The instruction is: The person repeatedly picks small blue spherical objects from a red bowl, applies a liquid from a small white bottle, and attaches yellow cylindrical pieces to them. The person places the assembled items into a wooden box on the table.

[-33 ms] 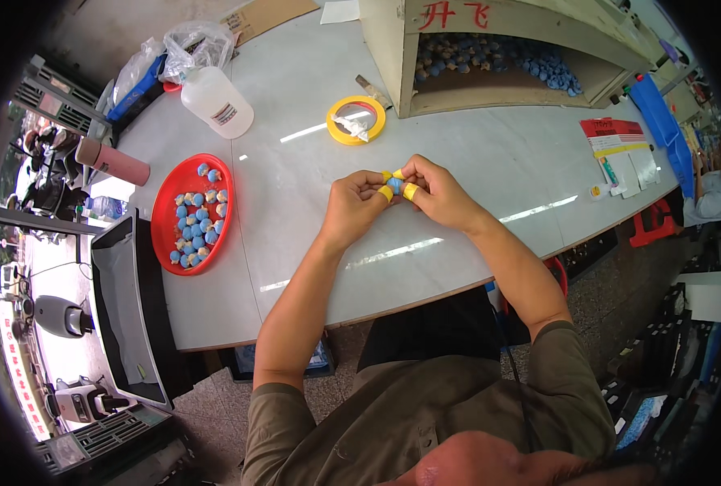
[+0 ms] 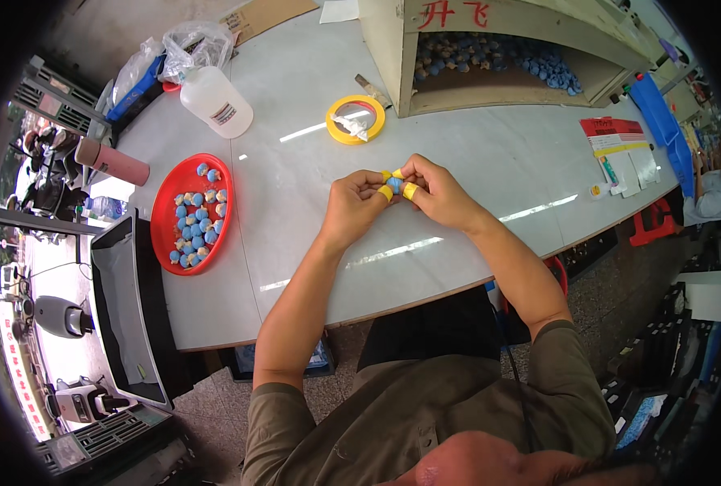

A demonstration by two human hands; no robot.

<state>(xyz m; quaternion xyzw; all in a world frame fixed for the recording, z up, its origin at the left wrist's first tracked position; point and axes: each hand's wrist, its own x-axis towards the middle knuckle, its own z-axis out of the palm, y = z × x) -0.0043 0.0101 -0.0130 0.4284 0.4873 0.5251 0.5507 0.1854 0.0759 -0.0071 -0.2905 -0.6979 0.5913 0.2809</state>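
Over the middle of the table, my left hand (image 2: 352, 205) and my right hand (image 2: 440, 197) meet around one small blue piece (image 2: 394, 185). Thumbs and forefingers of both hands pinch it; yellow tape wraps those fingertips. Most of the piece is covered by the fingers, so its full shape is hidden. To the left, a red round tray (image 2: 163, 212) holds many small blue balls with pale, cream-coloured parts (image 2: 201, 215). Beyond my hands lies a roll of yellow tape (image 2: 334, 130) with a crumpled white scrap (image 2: 351, 126) on it.
A pale wooden box (image 2: 387, 65) at the back holds more blue pieces. A translucent white bottle (image 2: 217, 101) and a pink flask (image 2: 113, 161) stand at the left. Papers (image 2: 624, 154) lie on the right. A black-rimmed bin (image 2: 130, 308) adjoins the table's left edge.
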